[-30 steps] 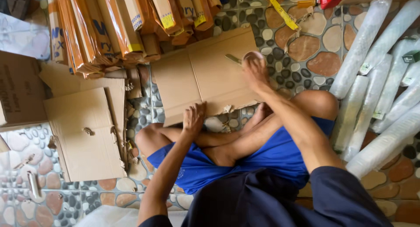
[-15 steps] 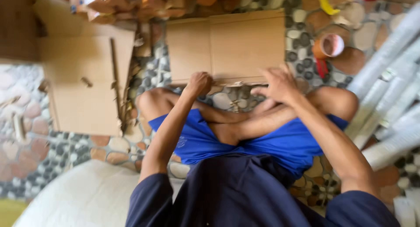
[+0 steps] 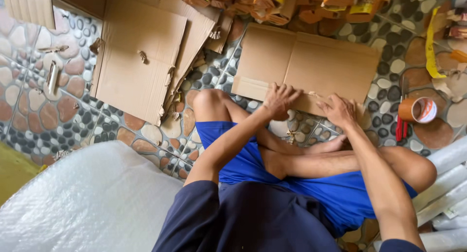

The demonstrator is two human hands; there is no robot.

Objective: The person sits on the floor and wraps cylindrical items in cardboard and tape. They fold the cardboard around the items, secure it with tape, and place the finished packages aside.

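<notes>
I sit cross-legged on a pebble-patterned floor in blue shorts. A flat brown cardboard sheet (image 3: 311,62) lies in front of my knees. My left hand (image 3: 279,100) rests with spread fingers on its near edge. My right hand (image 3: 337,110) presses the same near edge a little to the right, fingers bent on the cardboard flap. Neither hand holds a tool that I can see.
A stack of flat cardboard sheets (image 3: 138,57) lies at the left. Orange and yellow packages (image 3: 272,1) are piled at the top. A roll of brown tape (image 3: 417,110) and a red tool (image 3: 400,128) sit at the right, white rolls (image 3: 445,184) lower right, bubble wrap (image 3: 87,203) lower left.
My right hand has come back from the far part of the cardboard to its near edge. My left hand has moved from my knee onto that edge. The view has shifted.
</notes>
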